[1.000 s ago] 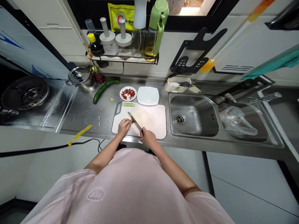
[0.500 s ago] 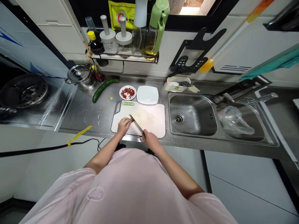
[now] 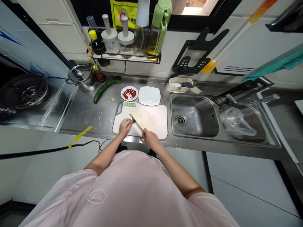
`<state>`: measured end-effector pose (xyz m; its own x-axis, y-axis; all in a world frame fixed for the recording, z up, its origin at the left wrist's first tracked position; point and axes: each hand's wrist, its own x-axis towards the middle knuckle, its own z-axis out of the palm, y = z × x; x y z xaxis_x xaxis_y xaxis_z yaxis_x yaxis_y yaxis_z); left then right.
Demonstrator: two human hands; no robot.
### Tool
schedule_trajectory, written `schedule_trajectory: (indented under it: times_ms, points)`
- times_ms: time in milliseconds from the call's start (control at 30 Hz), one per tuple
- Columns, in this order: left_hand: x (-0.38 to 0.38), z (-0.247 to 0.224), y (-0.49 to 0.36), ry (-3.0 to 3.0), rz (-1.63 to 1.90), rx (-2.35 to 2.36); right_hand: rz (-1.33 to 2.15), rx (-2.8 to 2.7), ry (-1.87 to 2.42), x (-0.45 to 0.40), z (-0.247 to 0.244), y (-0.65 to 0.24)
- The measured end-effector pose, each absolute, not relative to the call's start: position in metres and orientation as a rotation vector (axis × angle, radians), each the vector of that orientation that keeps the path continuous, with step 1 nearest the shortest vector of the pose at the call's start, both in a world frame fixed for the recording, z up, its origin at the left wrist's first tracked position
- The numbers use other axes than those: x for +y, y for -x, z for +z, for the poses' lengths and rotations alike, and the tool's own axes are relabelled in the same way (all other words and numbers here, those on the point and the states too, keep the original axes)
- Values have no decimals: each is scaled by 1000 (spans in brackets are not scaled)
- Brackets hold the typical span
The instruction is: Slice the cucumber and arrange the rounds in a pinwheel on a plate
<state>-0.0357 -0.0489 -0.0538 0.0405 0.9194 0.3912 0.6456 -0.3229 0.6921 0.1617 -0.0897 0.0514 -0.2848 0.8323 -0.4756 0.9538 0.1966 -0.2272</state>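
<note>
My right hand (image 3: pixel 150 140) is shut on the handle of a kitchen knife (image 3: pixel 137 123), whose blade slants across a white plastic cutting board (image 3: pixel 151 121). My left hand (image 3: pixel 125 127) grips a small green piece of cucumber (image 3: pixel 133 121) right beside the blade, and the fingers hide most of it. A row of cucumber slices (image 3: pixel 130 104) lies at the board's far edge. Beyond the board are a whole cucumber (image 3: pixel 103 91), one loose slice (image 3: pixel 112 99), a plate of chopped red chili (image 3: pixel 129 93) and a white square plate (image 3: pixel 149 96).
A stainless steel counter (image 3: pixel 78 116) holds a lidded steel pot (image 3: pixel 81 78) on the left. A steel sink (image 3: pixel 194 116) is to the right, and a plastic bag (image 3: pixel 235 121) lies in its second basin. A bottle shelf (image 3: pixel 125 57) stands behind.
The whole view has drifted slightly as my head moved. My hands and the knife stay at the same spot on the board, with the blade beside the cucumber piece.
</note>
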Motion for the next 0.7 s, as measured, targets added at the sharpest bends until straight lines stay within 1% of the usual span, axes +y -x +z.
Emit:
schedule_trajectory:
  times_ms: [500, 700]
  points:
    - [-49, -53, 37, -2014, 1129, 1580, -697, 2276, -1700, -60, 45, -132]
    - [-49, -52, 37, -2007, 1140, 1578, -705, 2242, -1669, -72, 46, -143]
